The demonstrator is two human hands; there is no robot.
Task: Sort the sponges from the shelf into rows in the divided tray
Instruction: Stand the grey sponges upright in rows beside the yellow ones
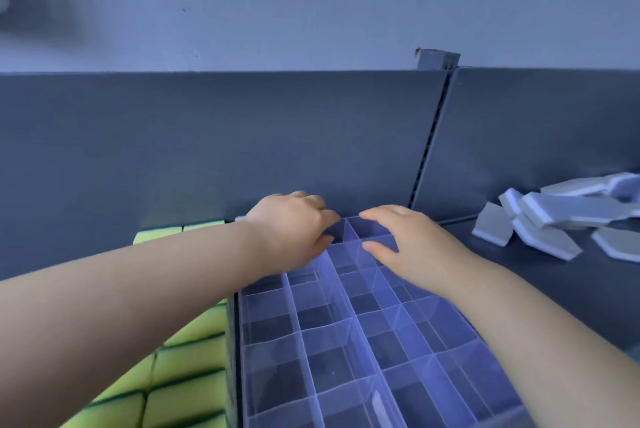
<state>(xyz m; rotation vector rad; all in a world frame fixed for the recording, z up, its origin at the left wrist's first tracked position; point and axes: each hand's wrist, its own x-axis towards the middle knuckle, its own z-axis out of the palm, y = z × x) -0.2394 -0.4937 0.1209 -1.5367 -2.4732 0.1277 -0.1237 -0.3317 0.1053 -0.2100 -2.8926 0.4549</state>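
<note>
Dark grey shelving (540, 275) fills my view, with a grey back panel (242, 137) rising behind it and a pale wall above. My two bare hands reach to the far end of the clear divided tray (346, 351), whose compartments look unfilled from here. My left hand (294, 230) rests on the far rim with fingers curled over it, holding no sponge. My right hand (408, 240) hovers just beside it, fingers spread and loose, gripping nothing (thumb tucked low over a divider). Well to the right of that hand, a loose pile of grey-and-white sponges (554, 216) lies on the shelf. Under and left of my left forearm, yellow-green sponges (187, 375) sit packed in rows.
</note>
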